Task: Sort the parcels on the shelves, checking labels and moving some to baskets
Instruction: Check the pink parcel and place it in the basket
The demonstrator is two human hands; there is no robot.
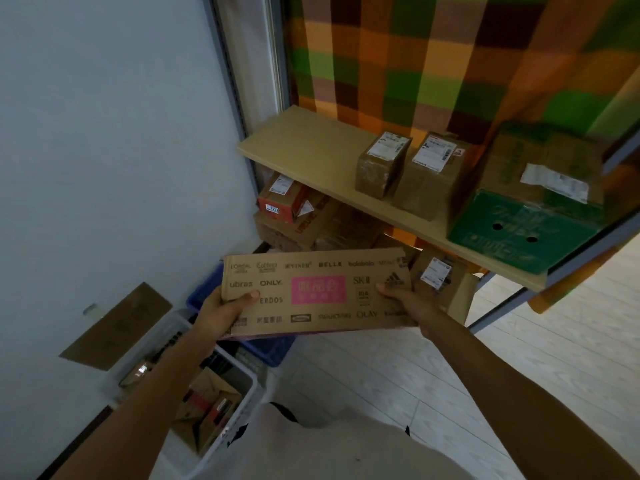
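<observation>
Blocking most of the blue basket (272, 349) from view, a flat cardboard parcel (317, 292) is held in front of and below the wooden shelf board (304, 143). Labels on the three boxes standing on that board, a small taped box (382, 164), a brown box (433, 174) and a green box (526, 216), are too blurred to read. The parcel is a long, shallow corrugated carton printed with brand logos and a pink panel. The left hand (221, 311) grips its left end, thumb on top, fingers hidden beneath. The right hand (412, 304) grips the right end likewise. Both forearms extend forward. A white basket (254, 379), below the board and to its left, holds cardboard packets and is partly covered by the left forearm.
</observation>
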